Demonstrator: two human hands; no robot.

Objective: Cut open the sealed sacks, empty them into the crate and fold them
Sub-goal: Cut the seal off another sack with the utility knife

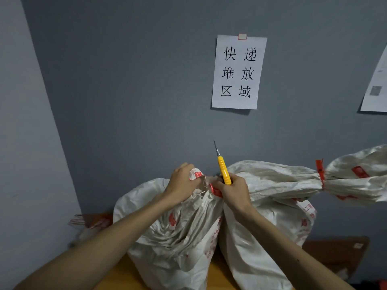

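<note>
A white woven sack (167, 233) with red print stands in front of me, its neck bunched at the top. My left hand (182, 185) grips the gathered neck. My right hand (234, 191) holds a yellow utility knife (223, 169), blade pointing up, and rests right beside a red seal tie (215, 190) on the neck. A second white sack (278, 181) lies behind on the right, its neck closed by another red seal tie (320, 172).
A grey wall stands close behind the sacks, with a printed paper sign (238, 72) and a second sheet (377, 84) at the right edge. A brown cardboard box (339, 254) sits low right. An orange surface (215, 275) shows beneath the sacks.
</note>
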